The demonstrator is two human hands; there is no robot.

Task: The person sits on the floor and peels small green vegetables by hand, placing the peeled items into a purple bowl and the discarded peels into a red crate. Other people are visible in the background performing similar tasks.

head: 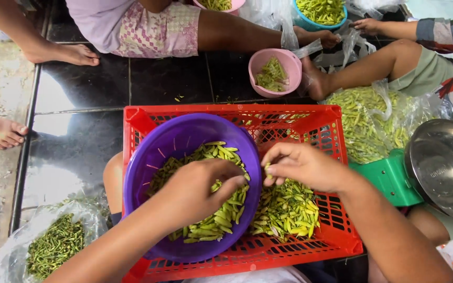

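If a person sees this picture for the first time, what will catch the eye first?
Probably the purple bowl of green chilies sitting in the red crate at the centre. The left hand reaches into the bowl, and the right hand pinches one chili above a loose pile in the crate. A shiny metal bowl on a green scale sits at right.

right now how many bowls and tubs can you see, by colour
purple bowl: 1, under the left hand, full of green chillies
pink bowls: 2
blue tub: 1
steel bowl: 1
total: 5
The red crate is left out of the count.
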